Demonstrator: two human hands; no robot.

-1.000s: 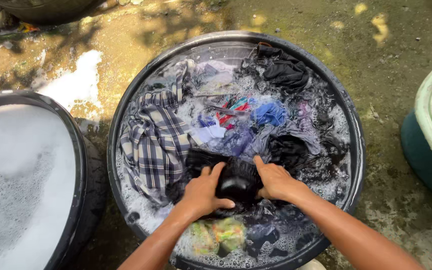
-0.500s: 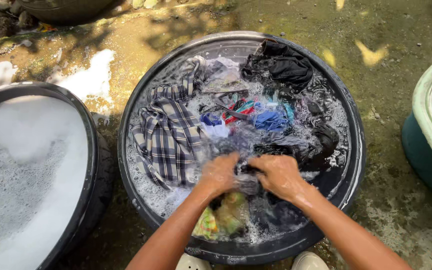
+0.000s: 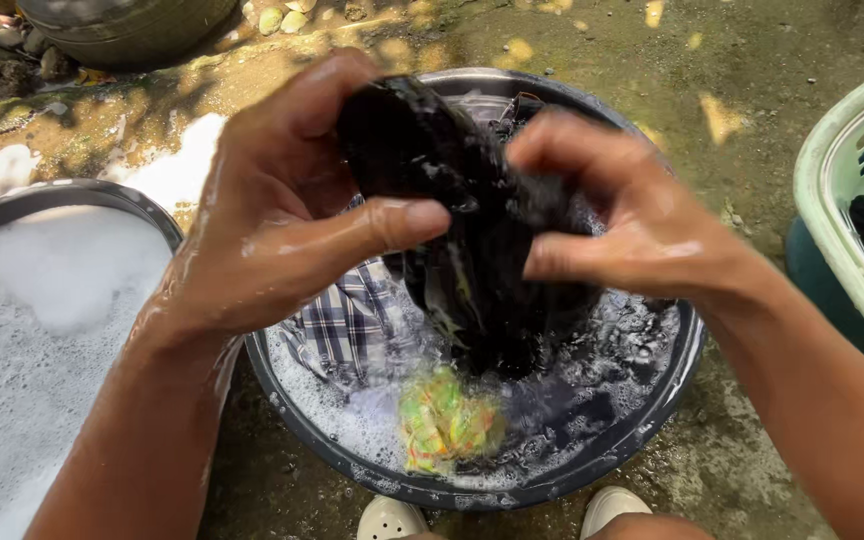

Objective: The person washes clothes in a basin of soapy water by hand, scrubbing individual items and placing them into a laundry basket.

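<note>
left hand (image 3: 282, 215) clamped on wet black cloth (image 3: 472, 230), thumb across its front | right hand (image 3: 632, 220) pinching same cloth from other side | cloth held up between both hands above basin (image 3: 652, 420) | under hands: plaid shirt (image 3: 347, 325), yellow-green rag (image 3: 447, 420) in suds | left of left hand: foam tub (image 3: 42, 330) | right of right hand: green basket (image 3: 847, 200)

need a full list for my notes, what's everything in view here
black garment: 1, black and wet, held up above the wash basin
wash basin: 1, dark, centre, soapy water
plaid cloth: 1, blue and white, in basin
bright cloth: 1, yellow-green, near the basin's front rim
suds basin: 1, dark, left, full of foam
laundry basket: 1, pale green, right edge
shoes: 2, white, bottom edge
left hand: grips garment
right hand: grips garment
</note>
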